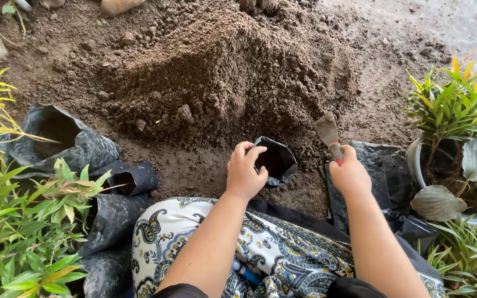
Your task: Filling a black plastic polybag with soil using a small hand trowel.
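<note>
1. Far out to the left of the left hand, green and yellow-leaved plants (23, 232) stand in black plastic grow bags (111, 218), and an open, crumpled black bag (56, 138) lies beyond them on the dirt.
2. The left hand (244, 172) is closed on the near rim of a small black grow bag (276, 160): the fingers curl over the edge and the thumb presses from the side, holding the mouth open. The bag sits just to the right of this hand, touching it, at the foot of the soil heap. Its inside looks dark; how much soil is in it cannot be told.
3. Ahead of both hands rises a big heap of loose brown soil (222, 72), lumpy at its edges, with the bag's far side against its base.
4. The right hand (350, 174) is wrapped in a fist around the handle of a small trowel (328, 132). The blade points up and away from the hand, tilted slightly left, just right of the small bag and close to the heap.
5. Under and right of the right hand lie flat black bags (382, 182).
6. Further right of that hand stands a potted plant (454, 110) with green-yellow leaves in a pale pot.
7. Below both forearms is a paisley-patterned cloth (282, 248) over the person's lap.
</note>
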